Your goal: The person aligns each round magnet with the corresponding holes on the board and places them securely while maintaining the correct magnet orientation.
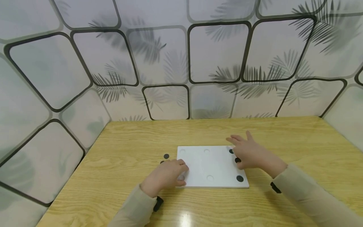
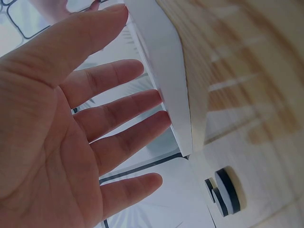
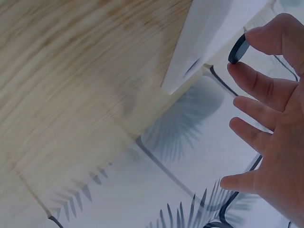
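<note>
My right hand (image 1: 250, 154) pinches a black disc (image 3: 239, 49) between thumb and index finger above the right side of a white board (image 1: 212, 164); its other fingers are spread. On the board's right side, one black disc (image 1: 239, 178) lies at the near corner and a second disc (image 1: 231, 151) at the far corner, partly covered by the hand. My left hand (image 1: 168, 174) rests at the board's left edge, holding nothing. Its fingers (image 2: 126, 102) are loosely extended, with fingertips right at the board.
The board has shallow round recesses, such as a far middle one (image 1: 206, 151) and a near middle one (image 1: 210, 178). Left of the board, black discs (image 1: 166, 156) lie on the wooden table (image 1: 136, 138), partly hidden by the left hand. A patterned wall covering (image 1: 170, 63) rises behind the table.
</note>
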Tool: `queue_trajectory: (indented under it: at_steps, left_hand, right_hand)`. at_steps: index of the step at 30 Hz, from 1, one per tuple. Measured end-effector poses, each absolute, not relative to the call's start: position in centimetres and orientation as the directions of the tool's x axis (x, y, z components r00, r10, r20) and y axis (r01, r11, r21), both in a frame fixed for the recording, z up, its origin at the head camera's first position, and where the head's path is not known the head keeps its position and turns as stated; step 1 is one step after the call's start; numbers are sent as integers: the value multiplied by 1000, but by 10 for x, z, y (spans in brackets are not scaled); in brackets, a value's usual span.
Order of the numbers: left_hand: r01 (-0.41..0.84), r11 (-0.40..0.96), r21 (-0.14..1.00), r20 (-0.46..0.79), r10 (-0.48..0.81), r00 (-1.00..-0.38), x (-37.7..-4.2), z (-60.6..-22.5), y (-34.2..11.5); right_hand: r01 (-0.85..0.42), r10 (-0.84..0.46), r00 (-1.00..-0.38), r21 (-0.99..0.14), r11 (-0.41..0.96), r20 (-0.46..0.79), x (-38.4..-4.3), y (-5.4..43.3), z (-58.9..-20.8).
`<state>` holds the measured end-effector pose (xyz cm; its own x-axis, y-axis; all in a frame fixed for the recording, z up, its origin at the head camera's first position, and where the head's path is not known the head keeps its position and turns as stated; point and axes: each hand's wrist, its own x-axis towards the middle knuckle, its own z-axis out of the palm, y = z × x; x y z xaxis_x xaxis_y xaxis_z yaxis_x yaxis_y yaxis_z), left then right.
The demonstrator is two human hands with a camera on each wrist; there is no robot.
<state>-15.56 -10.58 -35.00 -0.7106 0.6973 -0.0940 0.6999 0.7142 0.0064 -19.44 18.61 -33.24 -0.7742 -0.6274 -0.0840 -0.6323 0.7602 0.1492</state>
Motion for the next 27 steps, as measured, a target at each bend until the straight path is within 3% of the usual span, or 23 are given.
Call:
queue_trajectory:
  at_steps: [9, 27]
  left_hand:
    - [695, 719, 7, -97, 692, -715, -156, -351, -106]
    - [687, 727, 0, -102, 683, -723, -156, -351, -105]
  right_hand:
    - [-680, -682, -730, 141, 719, -43, -187, 170, -334]
    - [-744, -738, -666, 166, 647, -111, -170, 133, -331]
